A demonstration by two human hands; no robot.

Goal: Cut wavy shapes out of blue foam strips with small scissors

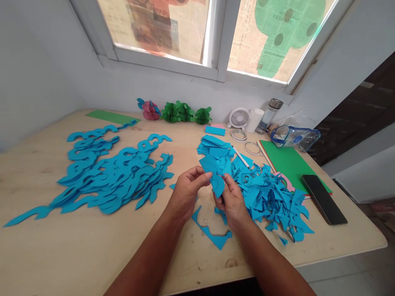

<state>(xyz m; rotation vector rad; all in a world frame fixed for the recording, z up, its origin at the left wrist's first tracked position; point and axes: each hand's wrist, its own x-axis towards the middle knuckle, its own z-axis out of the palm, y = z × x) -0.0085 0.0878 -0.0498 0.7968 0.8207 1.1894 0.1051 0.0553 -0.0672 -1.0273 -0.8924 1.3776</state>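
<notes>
We noted the left hand (pixel 187 193) and right hand (pixel 231 201) both half-closed, fingertips pinching one curved blue cut-out (pixel 217 185) between them, above the plywood table (pixel 40 246). A loose heap of blue scraps (pixel 265 197) lay just beyond the right hand, wavy blue strips (pixel 108 176) well left. Pinching near the edges seemed best: thin sheet bends easily.

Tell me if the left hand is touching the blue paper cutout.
Touching: the head view shows the left hand pinching the blue paper cutout between thumb and fingers.
</notes>
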